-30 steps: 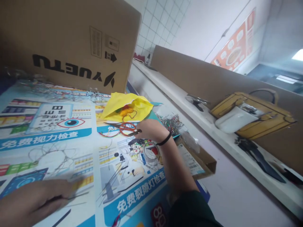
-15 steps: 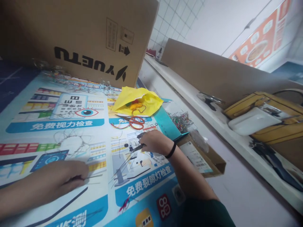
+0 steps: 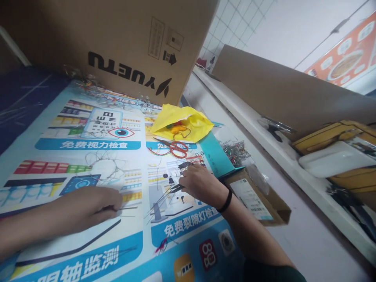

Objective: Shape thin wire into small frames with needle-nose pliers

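My left hand [image 3: 104,203] is closed in a pinch above the printed sheet [image 3: 117,239], and thin wires [image 3: 129,208] stick out to the right from its fingertips. On the right side of the sheet, my right hand [image 3: 199,184] curls its fingers around a dark hand tool [image 3: 176,188], whose parts show on both sides of the fingers; its exact kind is mostly covered. Several thin wires [image 3: 160,203] lie just left of that hand. Beyond it are scissors with red handles [image 3: 178,149] and a yellow pouch [image 3: 195,125] holding coloured thread [image 3: 178,129].
A large cardboard box [image 3: 129,39] stands at the back. To the right lie a tangled wire pile [image 3: 235,152] and an opened small carton [image 3: 277,213]. A loose wire ring [image 3: 104,166] and a pink thread piece [image 3: 161,246] rest on the sheet. A white ledge [image 3: 243,103] runs along the right.
The camera view has shifted, so everything sits further right and mostly a little higher in the picture. Both hands keep nearly the same places over the sheet.
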Motion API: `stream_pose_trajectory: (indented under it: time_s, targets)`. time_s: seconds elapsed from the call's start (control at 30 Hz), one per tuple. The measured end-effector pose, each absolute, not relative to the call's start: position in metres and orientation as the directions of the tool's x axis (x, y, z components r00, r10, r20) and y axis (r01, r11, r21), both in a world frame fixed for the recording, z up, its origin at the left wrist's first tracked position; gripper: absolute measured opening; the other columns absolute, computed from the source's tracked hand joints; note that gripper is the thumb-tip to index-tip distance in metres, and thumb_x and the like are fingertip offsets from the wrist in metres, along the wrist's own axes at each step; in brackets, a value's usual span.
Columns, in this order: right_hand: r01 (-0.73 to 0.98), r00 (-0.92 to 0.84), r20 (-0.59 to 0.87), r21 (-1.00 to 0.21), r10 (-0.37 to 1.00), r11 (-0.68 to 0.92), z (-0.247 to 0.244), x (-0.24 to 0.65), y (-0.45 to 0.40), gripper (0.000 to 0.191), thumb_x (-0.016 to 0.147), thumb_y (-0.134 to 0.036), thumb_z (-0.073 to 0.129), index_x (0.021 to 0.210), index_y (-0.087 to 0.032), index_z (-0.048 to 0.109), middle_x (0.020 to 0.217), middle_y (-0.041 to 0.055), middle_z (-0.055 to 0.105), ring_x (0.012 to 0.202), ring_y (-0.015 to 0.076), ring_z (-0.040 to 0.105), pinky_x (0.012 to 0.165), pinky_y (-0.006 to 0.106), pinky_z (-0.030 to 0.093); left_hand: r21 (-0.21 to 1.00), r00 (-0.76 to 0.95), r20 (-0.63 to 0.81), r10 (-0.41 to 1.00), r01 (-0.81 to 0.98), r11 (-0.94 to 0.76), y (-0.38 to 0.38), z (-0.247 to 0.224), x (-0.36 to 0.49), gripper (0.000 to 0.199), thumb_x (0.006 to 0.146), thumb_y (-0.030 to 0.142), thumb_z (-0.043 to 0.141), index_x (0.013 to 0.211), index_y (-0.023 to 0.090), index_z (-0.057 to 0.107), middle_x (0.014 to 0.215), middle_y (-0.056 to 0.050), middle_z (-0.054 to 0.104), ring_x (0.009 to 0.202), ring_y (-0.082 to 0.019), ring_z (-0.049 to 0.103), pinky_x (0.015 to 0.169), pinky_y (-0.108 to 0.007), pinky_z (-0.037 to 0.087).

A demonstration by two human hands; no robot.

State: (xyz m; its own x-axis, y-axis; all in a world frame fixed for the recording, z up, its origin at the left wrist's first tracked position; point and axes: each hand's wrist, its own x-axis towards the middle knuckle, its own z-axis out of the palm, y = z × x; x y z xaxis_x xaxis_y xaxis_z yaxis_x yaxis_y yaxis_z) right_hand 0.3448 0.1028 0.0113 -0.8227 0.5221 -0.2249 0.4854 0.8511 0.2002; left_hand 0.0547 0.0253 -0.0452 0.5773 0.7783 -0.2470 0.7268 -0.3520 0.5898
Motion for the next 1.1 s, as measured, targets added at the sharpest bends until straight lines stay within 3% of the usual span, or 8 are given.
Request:
stream_pose_trajectory:
  time_s: [0.47, 0.7, 0.8, 0.9, 1.03, 1.1]
  targets:
    - [0.374, -0.874, -0.168, 0.366, 0.456, 0.852, 0.007, 0.340, 0.102, 0.011, 0.085, -0.014, 0.051, 0.076, -0.017, 0.056, 0.076, 0.0036, 0.057, 0.078, 0.0200, 0.045, 0.069, 0.033, 0.028, 0.631, 0.565, -0.129, 0.815, 0.681, -0.372, 0.024, -0.059, 0.052, 0.019, 0.082, 0.021, 0.043, 0.072, 0.020, 0.059, 0.072, 0.001, 0.062, 0.065, -0.014, 0.051, 0.057, -0.023, 0.029]
    - [0.386, -0.870, -0.173, 0.342, 0.461, 0.857, 0.005, 0.347, 0.103, 0.011, 0.086, -0.015, 0.052, 0.076, -0.017, 0.056, 0.075, 0.0033, 0.058, 0.074, 0.0182, 0.046, 0.066, 0.031, 0.028, 0.607, 0.575, -0.132, 0.807, 0.691, -0.393, 0.025, -0.058, 0.052, 0.021, 0.082, 0.020, 0.041, 0.072, 0.020, 0.060, 0.073, 0.002, 0.062, 0.066, -0.014, 0.052, 0.058, -0.022, 0.029]
    - [0.441, -0.863, -0.130, 0.279, 0.489, 0.853, 0.005, 0.354, 0.108, 0.016, 0.088, -0.019, 0.050, 0.074, -0.017, 0.056, 0.073, 0.0026, 0.058, 0.074, 0.0172, 0.048, 0.067, 0.030, 0.029, 0.599, 0.571, -0.140, 0.809, 0.699, -0.390, 0.024, -0.059, 0.053, 0.021, 0.082, 0.021, 0.041, 0.072, 0.020, 0.060, 0.073, 0.002, 0.063, 0.066, -0.014, 0.052, 0.057, -0.022, 0.029]
    - [0.503, -0.849, -0.115, 0.123, 0.516, 0.855, 0.006, 0.364, 0.113, 0.020, 0.087, -0.030, 0.052, 0.074, -0.017, 0.059, 0.073, 0.0019, 0.060, 0.073, 0.0151, 0.051, 0.067, 0.028, 0.030, 0.617, 0.576, -0.134, 0.807, 0.685, -0.387, 0.024, -0.055, 0.053, 0.021, 0.083, 0.023, 0.042, 0.072, 0.020, 0.060, 0.073, 0.001, 0.063, 0.066, -0.015, 0.052, 0.057, -0.022, 0.029]
    - [0.556, -0.824, -0.229, -0.144, 0.519, 0.819, 0.008, 0.374, 0.118, 0.022, 0.083, -0.040, 0.057, 0.081, -0.019, 0.063, 0.075, 0.0001, 0.063, 0.071, 0.0120, 0.054, 0.063, 0.022, 0.032, 0.622, 0.583, -0.154, 0.798, 0.685, -0.380, 0.025, -0.047, 0.053, 0.022, 0.083, 0.023, 0.042, 0.072, 0.020, 0.060, 0.074, 0.001, 0.063, 0.067, -0.015, 0.053, 0.057, -0.021, 0.030]
    - [0.572, -0.813, -0.274, -0.215, 0.513, 0.792, 0.008, 0.376, 0.119, 0.024, 0.081, -0.042, 0.058, 0.081, -0.019, 0.064, 0.073, -0.0006, 0.063, 0.068, 0.0110, 0.055, 0.059, 0.020, 0.032, 0.599, 0.579, -0.163, 0.799, 0.701, -0.386, 0.025, -0.046, 0.054, 0.024, 0.084, 0.023, 0.041, 0.070, 0.020, 0.059, 0.073, 0.001, 0.063, 0.066, -0.014, 0.054, 0.056, -0.021, 0.031]
